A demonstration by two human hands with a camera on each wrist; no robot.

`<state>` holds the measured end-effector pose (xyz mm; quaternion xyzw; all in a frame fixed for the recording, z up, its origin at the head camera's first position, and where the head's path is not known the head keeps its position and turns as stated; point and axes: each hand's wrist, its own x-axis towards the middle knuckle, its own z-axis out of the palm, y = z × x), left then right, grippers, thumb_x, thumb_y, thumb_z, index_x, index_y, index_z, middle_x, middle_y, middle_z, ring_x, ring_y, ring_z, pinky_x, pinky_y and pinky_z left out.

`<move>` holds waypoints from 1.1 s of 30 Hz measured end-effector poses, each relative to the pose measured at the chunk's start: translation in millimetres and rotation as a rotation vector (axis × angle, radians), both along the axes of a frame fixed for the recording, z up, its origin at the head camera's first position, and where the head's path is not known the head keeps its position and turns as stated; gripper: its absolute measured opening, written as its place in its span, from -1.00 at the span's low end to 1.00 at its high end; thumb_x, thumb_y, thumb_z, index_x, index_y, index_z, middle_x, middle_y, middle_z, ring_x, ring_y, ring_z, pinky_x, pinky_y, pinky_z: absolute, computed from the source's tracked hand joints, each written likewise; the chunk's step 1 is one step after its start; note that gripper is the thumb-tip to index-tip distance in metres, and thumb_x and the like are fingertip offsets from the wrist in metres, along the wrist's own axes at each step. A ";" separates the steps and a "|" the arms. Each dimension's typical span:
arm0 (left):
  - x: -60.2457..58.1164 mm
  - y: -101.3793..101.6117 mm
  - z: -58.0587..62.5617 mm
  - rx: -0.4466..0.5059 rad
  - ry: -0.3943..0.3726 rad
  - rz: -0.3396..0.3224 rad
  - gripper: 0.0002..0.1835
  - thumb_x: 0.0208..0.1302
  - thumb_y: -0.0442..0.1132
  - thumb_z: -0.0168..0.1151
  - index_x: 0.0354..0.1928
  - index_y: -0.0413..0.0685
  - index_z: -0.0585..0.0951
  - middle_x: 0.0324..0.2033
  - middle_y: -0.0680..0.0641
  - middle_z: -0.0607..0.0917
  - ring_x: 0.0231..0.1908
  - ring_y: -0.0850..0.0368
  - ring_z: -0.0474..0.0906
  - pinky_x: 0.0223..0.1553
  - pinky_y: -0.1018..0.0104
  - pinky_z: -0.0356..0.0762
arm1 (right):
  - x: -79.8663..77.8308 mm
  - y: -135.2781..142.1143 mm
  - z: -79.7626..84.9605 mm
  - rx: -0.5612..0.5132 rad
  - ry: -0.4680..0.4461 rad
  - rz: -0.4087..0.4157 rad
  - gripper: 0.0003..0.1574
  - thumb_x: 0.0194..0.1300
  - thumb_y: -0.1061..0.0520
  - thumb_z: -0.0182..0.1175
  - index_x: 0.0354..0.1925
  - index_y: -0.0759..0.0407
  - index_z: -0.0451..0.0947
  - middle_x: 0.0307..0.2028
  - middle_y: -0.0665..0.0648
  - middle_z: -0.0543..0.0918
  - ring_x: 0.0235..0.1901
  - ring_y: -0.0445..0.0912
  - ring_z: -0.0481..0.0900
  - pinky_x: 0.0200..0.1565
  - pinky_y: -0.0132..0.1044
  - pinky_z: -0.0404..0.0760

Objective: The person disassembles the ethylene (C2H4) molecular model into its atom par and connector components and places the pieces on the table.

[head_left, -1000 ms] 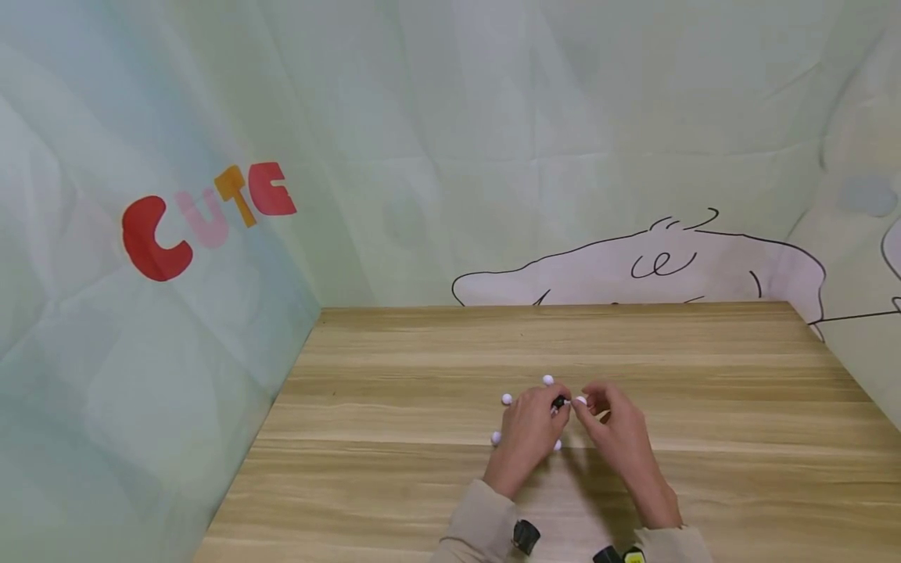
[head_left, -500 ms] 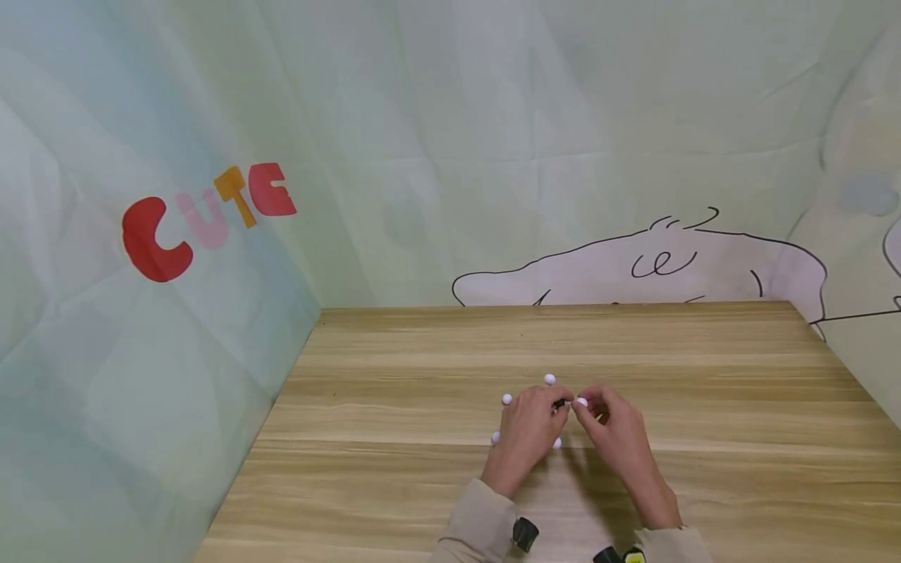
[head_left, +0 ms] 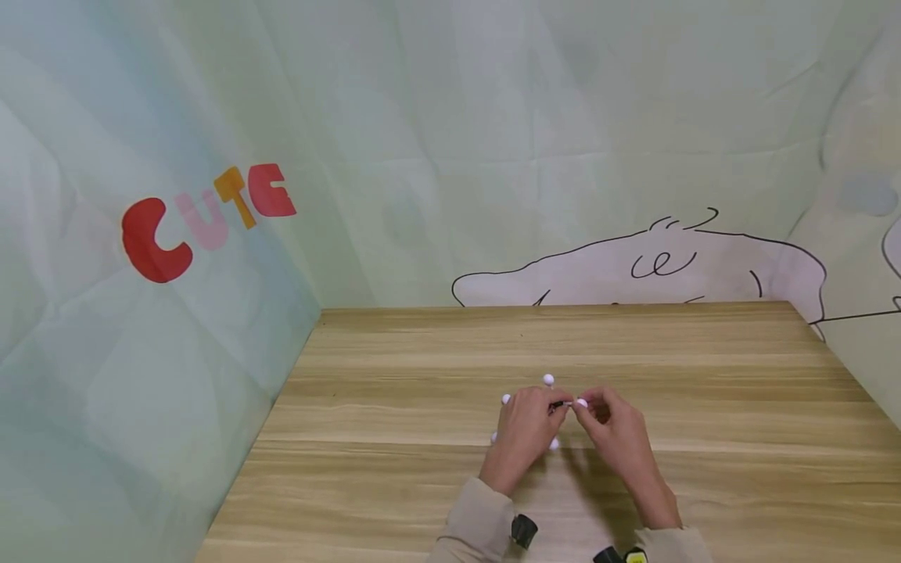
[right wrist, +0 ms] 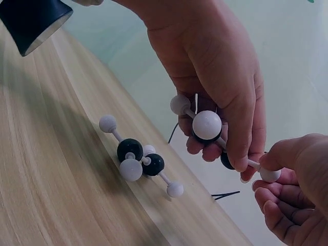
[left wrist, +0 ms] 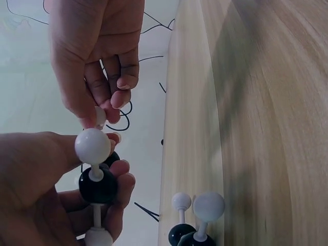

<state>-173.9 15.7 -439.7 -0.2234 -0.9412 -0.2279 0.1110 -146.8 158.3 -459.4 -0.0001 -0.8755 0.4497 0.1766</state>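
Note:
My left hand point(head_left: 524, 432) grips part of a ball-and-stick molecule model, with a black ball point(left wrist: 97, 186) and white ball point(left wrist: 92, 145) sticking out between thumb and fingers. Opposite it, my right hand point(head_left: 621, 435) pinches a white ball point(right wrist: 269, 175) between thumb and fingers. A white stick runs from that ball toward a black ball point(right wrist: 227, 162) at my left fingertips. More black balls point(right wrist: 130, 149) and white balls point(right wrist: 175, 189) show over the table in the right wrist view. Whether these join the held part, I cannot tell.
A wood-grain table point(head_left: 394, 375) lies under both hands. Printed cloth walls rise behind it and at the sides, with coloured letters point(head_left: 158, 238) on the left. A black wrist camera point(head_left: 524, 532) sits at the left cuff.
My left hand has shifted very slightly left and turned a little, and the white balls around it have moved slightly too. The right hand keeps its pinch, almost still.

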 end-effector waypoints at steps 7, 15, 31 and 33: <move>-12.0 -30.6 2.5 0.053 -0.077 0.131 -0.83 0.28 -0.14 0.23 -0.16 0.19 0.74 -0.34 0.13 0.75 -0.50 0.24 0.52 -0.57 0.41 0.33 | 3.9 24.2 4.9 0.038 -0.014 -0.105 -0.87 0.22 0.22 0.26 -0.26 0.26 0.57 -0.40 0.12 0.64 -0.41 -0.25 0.50 -0.37 -0.48 0.47; -17.4 -40.4 12.6 0.092 -0.109 0.158 -0.83 0.29 -0.14 0.23 -0.13 0.16 0.73 -0.27 0.09 0.76 -0.45 0.28 0.51 -0.55 0.47 0.31 | 0.2 39.1 4.2 0.081 0.005 -0.122 -0.80 0.18 0.22 0.32 -0.22 0.29 0.57 -0.37 0.17 0.66 -0.40 -0.25 0.50 -0.38 -0.55 0.47; -12.8 -33.6 12.3 0.089 -0.105 0.146 -0.82 0.29 -0.17 0.24 -0.10 0.13 0.68 -0.25 0.01 0.75 -0.32 0.17 0.62 -0.40 0.35 0.47 | -13.0 40.6 -15.9 0.117 -0.060 -0.087 -0.78 0.22 0.25 0.28 -0.18 0.34 0.54 -0.32 0.25 0.64 -0.31 0.01 0.56 -0.31 -0.35 0.51; -12.3 -33.3 12.6 0.088 -0.102 0.145 -0.83 0.28 -0.17 0.24 -0.10 0.12 0.68 -0.25 0.01 0.75 -0.31 0.15 0.63 -0.39 0.34 0.49 | -15.8 40.8 -18.0 0.119 -0.081 -0.093 -0.79 0.24 0.24 0.25 -0.18 0.35 0.53 -0.33 0.25 0.63 -0.32 0.01 0.55 -0.31 -0.29 0.50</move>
